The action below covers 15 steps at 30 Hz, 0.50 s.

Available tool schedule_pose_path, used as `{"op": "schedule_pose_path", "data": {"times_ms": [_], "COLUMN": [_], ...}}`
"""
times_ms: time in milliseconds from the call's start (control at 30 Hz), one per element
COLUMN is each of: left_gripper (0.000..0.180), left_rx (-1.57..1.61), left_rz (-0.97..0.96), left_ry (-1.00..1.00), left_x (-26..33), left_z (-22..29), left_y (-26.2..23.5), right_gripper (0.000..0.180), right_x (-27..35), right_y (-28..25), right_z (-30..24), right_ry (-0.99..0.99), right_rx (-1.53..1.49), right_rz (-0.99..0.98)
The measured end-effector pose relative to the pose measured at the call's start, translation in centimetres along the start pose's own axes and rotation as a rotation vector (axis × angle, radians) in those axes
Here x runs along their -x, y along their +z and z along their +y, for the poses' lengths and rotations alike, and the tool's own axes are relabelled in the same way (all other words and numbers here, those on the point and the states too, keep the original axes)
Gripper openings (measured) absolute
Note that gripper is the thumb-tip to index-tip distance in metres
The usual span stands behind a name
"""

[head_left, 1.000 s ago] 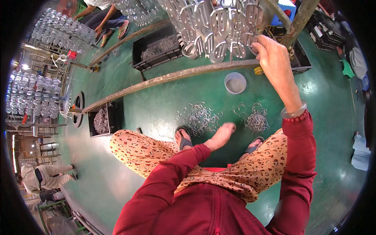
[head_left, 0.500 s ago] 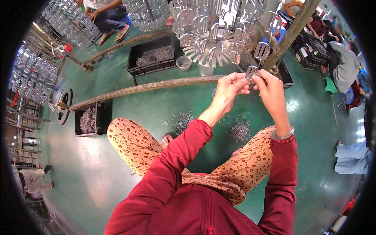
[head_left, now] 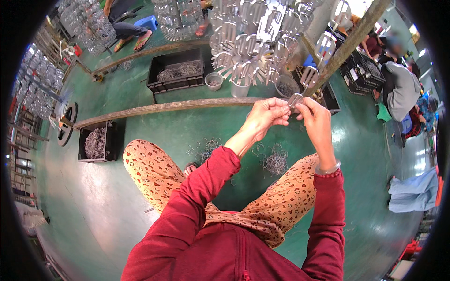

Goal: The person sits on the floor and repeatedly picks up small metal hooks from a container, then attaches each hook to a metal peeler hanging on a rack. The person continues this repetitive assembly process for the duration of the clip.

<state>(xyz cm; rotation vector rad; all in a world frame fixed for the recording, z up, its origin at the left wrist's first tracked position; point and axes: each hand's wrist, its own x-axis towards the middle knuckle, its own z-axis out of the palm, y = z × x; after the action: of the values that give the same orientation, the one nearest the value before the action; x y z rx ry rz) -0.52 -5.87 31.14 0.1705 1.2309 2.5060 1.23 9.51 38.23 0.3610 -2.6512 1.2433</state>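
- Well, closest to me, on my side of the wooden rail (head_left: 173,106), spread my spotted trousers (head_left: 152,161), knees wide apart.
- My right hand (head_left: 302,105) has its thumb and forefinger pinched on a small slotted metal piece (head_left: 295,99); in my view the piece sits just by the rail's right end.
- My left hand (head_left: 284,112) meets it from the other side, fingers curled and thumb nearly closed on them — whether they grip anything I cannot tell.
- Above the piece, past the rail, a string of similar slotted pieces (head_left: 324,47) slants up to the right.
- Lower down, on the near side of the rail, two heaps lie on the green floor (head_left: 159,124): a left heap (head_left: 206,152) of small metal bits, partly behind my sleeve, and a right heap (head_left: 275,163).
- Under the rail's left end stands a black crate (head_left: 111,143) of metal bits.
- Beyond the rail are a long black bin (head_left: 176,85), a small pale tub (head_left: 214,87) beside it, and a thick hanging cluster (head_left: 243,49) of silvery pieces.
- Farthest beyond the rail — a co-worker's legs (head_left: 131,31) near a blue stool (head_left: 149,22).
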Motion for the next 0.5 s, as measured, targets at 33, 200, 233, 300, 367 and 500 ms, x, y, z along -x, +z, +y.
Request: {"op": "schedule_pose_path", "data": {"times_ms": [33, 200, 233, 300, 367, 500], "left_gripper": [0.017, 0.013, 0.013, 0.012, 0.012, 0.010], "left_rx": [-0.017, -0.066, -0.053, -0.027, -0.056, -0.069], "left_rz": [-0.008, -0.069, -0.094, -0.147, -0.193, -0.210], "left_ry": [-0.002, -0.011, -0.014, -0.022, -0.014, -0.065], "left_x": [0.1, 0.6, 0.5, 0.2, -0.2, -0.8], "left_z": [0.0, 0.0, -0.1, -0.2, -0.1, 0.5], "left_y": [-0.1, -0.9, -1.1, -1.5, -1.8, -2.2], "right_gripper": [0.016, 0.013, 0.013, 0.014, 0.015, 0.015], "right_x": [0.1, 0.0, 0.0, -0.5, -1.1, -3.6], "right_y": [-0.1, -0.7, -0.6, -0.9, -1.7, -2.1], "right_z": [-0.2, -0.7, -0.8, -1.7, -2.5, -4.1], "right_ry": [0.021, -0.001, -0.033, -0.050, -0.027, 0.117], "right_rx": [-0.021, -0.071, -0.071, 0.010, 0.152, 0.200], "right_rz": [-0.018, -0.059, -0.049, -0.108, -0.202, -0.387]}}
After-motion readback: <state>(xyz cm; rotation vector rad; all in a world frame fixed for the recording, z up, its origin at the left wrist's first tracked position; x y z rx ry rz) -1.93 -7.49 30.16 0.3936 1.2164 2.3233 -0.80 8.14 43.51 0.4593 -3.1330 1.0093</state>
